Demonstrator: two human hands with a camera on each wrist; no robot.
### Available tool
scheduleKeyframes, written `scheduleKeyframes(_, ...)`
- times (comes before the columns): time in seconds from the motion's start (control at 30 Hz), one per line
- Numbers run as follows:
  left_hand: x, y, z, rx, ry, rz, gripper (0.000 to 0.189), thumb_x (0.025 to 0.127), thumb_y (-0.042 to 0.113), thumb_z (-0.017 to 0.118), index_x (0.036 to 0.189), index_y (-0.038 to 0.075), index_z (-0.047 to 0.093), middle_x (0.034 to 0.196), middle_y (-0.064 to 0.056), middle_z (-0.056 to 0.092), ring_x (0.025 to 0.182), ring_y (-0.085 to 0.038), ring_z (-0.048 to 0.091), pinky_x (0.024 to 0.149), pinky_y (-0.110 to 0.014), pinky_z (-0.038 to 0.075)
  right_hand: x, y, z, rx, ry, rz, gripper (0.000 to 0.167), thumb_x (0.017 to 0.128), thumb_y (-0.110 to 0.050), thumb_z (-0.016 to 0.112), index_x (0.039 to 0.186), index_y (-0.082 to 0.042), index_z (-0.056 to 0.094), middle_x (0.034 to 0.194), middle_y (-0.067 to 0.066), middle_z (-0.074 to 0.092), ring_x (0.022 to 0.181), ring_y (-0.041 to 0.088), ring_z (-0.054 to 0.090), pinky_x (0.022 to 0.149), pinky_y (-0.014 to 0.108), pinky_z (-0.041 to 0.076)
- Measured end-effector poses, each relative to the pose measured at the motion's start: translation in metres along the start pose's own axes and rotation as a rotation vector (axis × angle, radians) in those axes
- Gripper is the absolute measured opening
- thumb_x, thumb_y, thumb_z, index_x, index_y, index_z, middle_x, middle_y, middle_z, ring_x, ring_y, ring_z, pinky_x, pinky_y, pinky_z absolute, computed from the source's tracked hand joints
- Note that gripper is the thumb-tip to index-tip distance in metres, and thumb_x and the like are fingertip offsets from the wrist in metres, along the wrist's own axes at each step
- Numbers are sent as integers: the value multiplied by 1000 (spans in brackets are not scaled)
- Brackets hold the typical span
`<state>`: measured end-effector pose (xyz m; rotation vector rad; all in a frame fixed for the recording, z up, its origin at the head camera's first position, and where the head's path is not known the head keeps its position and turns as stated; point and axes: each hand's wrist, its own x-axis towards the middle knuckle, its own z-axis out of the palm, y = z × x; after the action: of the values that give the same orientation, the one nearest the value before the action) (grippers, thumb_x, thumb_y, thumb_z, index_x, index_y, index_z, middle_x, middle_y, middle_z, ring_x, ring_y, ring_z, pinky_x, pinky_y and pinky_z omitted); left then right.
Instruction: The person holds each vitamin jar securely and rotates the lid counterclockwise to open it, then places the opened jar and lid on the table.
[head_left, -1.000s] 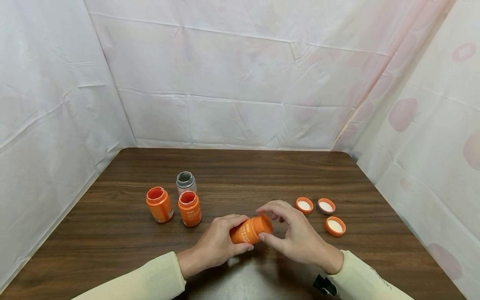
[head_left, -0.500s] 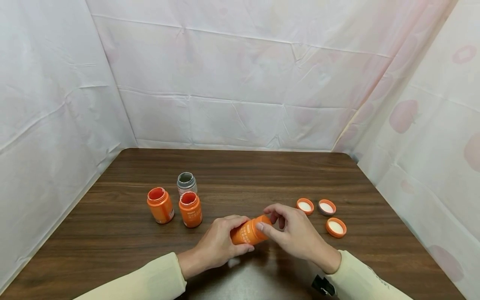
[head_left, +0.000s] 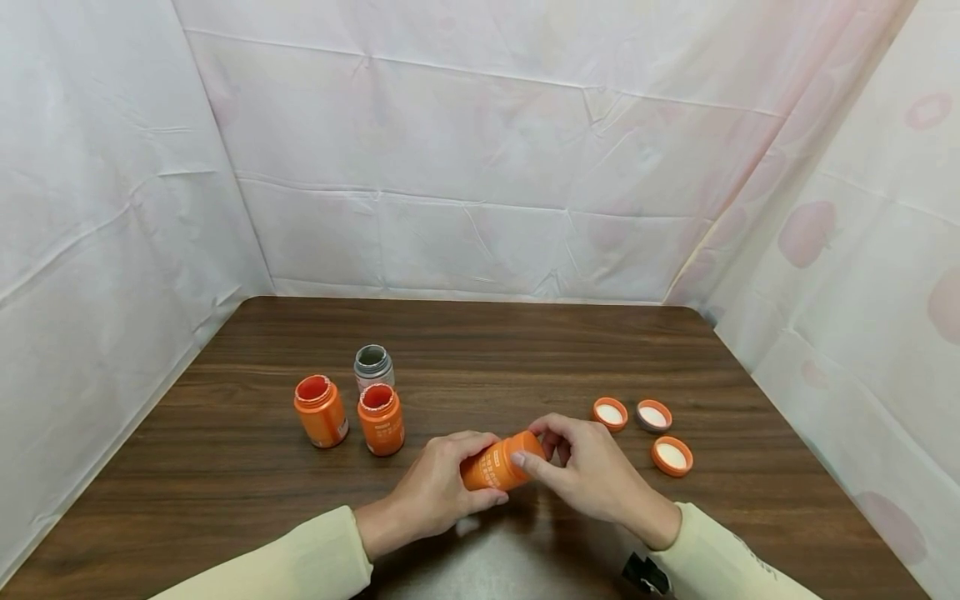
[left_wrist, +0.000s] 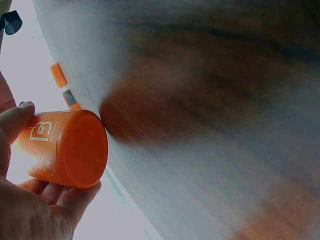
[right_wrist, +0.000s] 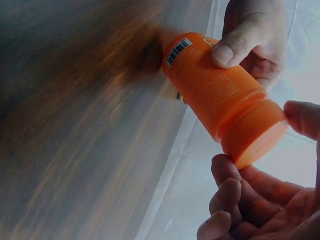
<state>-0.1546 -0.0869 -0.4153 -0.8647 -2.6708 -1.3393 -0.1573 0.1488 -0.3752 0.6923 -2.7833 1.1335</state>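
An orange bottle [head_left: 487, 468] lies tilted across my left hand [head_left: 435, 483], which grips its body with the thumb on the near side. Its orange cap [right_wrist: 255, 135] sits on the neck and faces right. My right hand [head_left: 592, 467] pinches the cap's rim between thumb and fingertips, clear in the right wrist view. From the left wrist, the bottle's round base [left_wrist: 84, 149] shows, with left fingers [left_wrist: 75, 202] beneath it. A barcode [right_wrist: 178, 52] is printed near the base.
Two uncapped orange bottles [head_left: 320, 412] and a grey uncapped bottle [head_left: 372, 365] stand at the left on the dark wooden table [head_left: 480, 342]. Three loose caps [head_left: 671, 456] lie at the right, white insides up. Pale sheeting [head_left: 465, 150] surrounds the table.
My right hand has shifted its hold on the cap: the thumb has come up onto its near side and the fingers have closed in on the far side. The left hand stays put.
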Motion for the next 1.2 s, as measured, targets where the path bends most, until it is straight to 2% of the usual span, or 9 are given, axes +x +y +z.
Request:
scheduleKeyframes(0.2, 0, -1, 0, 13, 3, 6, 48, 80, 22, 91, 122, 19, 70, 114, 8, 69, 94, -6, 63, 83, -28, 54, -1, 1, -2, -10, 3, -87, 30, 87, -38, 83, 111, -25, 70, 87, -13, 64, 72, 13, 54, 61, 24, 43)
scheduleKeyframes(0.33, 0, 0, 0, 18, 1, 2, 48, 80, 21, 91, 123, 18, 70, 115, 7, 69, 94, -6, 63, 84, -28, 54, -1, 1, -5, -17, 2, -135, 38, 83, -28, 87, 117, -23, 71, 91, -12, 63, 78, 15, 54, 65, 25, 43)
scheduleKeyframes(0.57, 0, 1, -1, 16, -5, -1, 49, 80, 22, 91, 124, 18, 70, 116, 6, 68, 94, -6, 63, 83, -28, 53, -1, 1, -6, 24, -15, -186, 50, 78, -15, 90, 120, -30, 68, 89, -7, 59, 81, 21, 55, 59, 24, 44)
scheduleKeyframes(0.7, -1, 1, -1, 13, -8, -3, 49, 80, 22, 91, 124, 18, 70, 116, 6, 68, 94, -6, 62, 83, -28, 53, -1, 0, -6, 31, -15, -222, 54, 75, -8, 91, 120, -27, 68, 91, -7, 59, 81, 15, 52, 62, 25, 45)
scheduleKeyframes(0.87, -1, 0, -1, 12, -5, 1, 48, 80, 22, 91, 123, 18, 70, 116, 6, 69, 93, -6, 62, 83, -28, 54, 0, -1, -6, 25, -9, -250, 54, 72, -5, 91, 119, -21, 69, 100, -13, 61, 82, 9, 50, 68, 26, 46)
scheduleKeyframes(1.2, -1, 1, -1, 11, -7, 2, 49, 80, 22, 91, 124, 17, 70, 117, 5, 69, 93, -6, 63, 83, -28, 54, 0, 1, -6, 11, -7, -274, 58, 71, -6, 92, 121, -23, 68, 104, -14, 62, 82, 8, 50, 70, 27, 46)
